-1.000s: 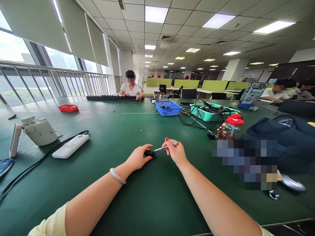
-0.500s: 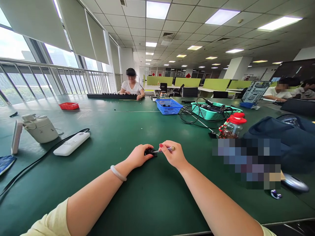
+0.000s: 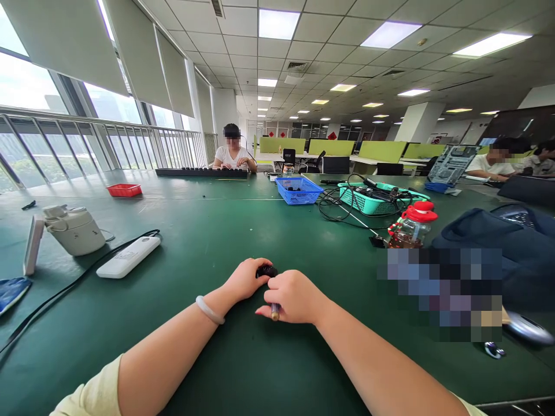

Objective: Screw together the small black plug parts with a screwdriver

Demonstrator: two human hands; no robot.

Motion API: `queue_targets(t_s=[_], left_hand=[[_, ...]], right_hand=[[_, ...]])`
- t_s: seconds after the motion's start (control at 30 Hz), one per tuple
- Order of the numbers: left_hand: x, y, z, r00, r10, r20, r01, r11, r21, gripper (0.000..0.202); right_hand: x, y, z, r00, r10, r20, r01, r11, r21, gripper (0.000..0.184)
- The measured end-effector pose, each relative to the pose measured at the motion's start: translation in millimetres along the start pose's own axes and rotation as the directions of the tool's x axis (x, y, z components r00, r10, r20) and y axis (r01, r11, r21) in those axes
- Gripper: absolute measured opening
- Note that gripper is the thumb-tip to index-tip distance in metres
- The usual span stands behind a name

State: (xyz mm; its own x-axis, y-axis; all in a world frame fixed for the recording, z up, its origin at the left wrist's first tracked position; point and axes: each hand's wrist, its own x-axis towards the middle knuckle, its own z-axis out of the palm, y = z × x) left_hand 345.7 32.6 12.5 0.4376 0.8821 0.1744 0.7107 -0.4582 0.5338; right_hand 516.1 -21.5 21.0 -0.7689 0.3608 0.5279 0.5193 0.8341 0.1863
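On the green table (image 3: 182,323), a small black part (image 3: 265,270) sits in the grip of my left hand (image 3: 245,279). Its kind I cannot make out, and the fingers cover some of it. Close beside it, my right hand (image 3: 297,296) is closed round a slim screwdriver (image 3: 274,312). The handle's end points down toward me below the fingers, while the shaft is hidden behind the hand. Fingertips of my right hand come close to the near edge of the black part; whether they touch it I cannot tell.
A white power bank (image 3: 129,256) and a pale bottle (image 3: 78,230) lie to the left. Further back are a red tray (image 3: 124,190), a blue basket (image 3: 299,192) and a green basket (image 3: 368,203) with cables. A red-lidded jar (image 3: 411,225) stands right; a person (image 3: 234,156) sits opposite.
My right hand has turned over and moved slightly down and left, swinging the screwdriver's handle from pointing right to pointing toward me. My left hand keeps hold of the black part.
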Motion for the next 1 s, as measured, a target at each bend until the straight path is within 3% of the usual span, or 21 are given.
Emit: queue_targets(t_s=[0.13,0.23,0.33,0.47,0.7,1.0], left_hand=[[-1,-1,0.8,1.0,0.017,0.003,-0.017,1.0,0.011,0.038],[-3,-1,1.4,0.999,0.042,0.009,-0.042,0.999,0.022,0.041],[-4,-3,2.6,0.998,0.068,0.001,-0.068,0.997,0.046,0.046],[-3,-5,4.1,0.996,0.079,-0.029,-0.077,0.995,0.065,0.046],[-3,-5,3.2,0.995,0.09,-0.033,-0.087,0.994,0.072,0.038],[-2,-6,3.9,0.997,0.074,-0.03,-0.072,0.995,0.069,0.038]], right_hand=[[2,-6,4,0.992,-0.118,0.047,0.121,0.99,-0.075,0.048],[3,-8,-3,0.983,-0.178,-0.054,0.176,0.984,-0.039,0.058],[-1,-5,-10,0.976,-0.141,-0.163,0.142,0.99,-0.01,0.061],[-5,2,-12,0.976,-0.083,-0.201,0.084,0.996,-0.005,0.051],[-3,0,-7,0.976,-0.112,-0.185,0.097,0.992,-0.086,0.032],[8,0,-6,0.979,-0.202,-0.033,0.195,0.97,-0.146,0.028]])
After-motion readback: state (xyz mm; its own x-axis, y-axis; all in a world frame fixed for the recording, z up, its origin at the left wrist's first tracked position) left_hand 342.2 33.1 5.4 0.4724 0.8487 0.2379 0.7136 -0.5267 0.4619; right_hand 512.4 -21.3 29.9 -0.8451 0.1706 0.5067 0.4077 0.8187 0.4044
